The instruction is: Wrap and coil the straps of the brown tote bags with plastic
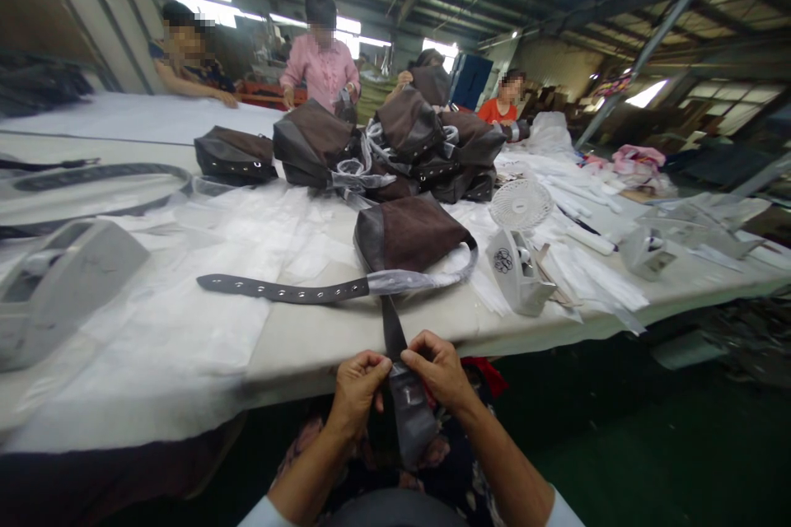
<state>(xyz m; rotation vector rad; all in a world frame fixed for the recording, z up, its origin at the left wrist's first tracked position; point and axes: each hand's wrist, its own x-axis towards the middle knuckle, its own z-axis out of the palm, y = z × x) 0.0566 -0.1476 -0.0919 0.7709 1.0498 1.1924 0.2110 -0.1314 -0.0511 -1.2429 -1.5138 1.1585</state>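
The left hand (pixel 359 391) and right hand (pixel 442 370) angle inward, close together, their fingers (pixel 378 369) pinching a flat, dark strap (pixel 394 331), its lower end hanging beneath them in a shiny clear wrap (pixel 414 424), while a brown bag (pixel 414 235) with grey sides lies beyond the fingers on the tabletop (pixel 302 346).

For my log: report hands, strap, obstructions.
Left hand and right hand pinching dark strap, lower part in clear plastic. Bag on table beyond. No obstruction seen.
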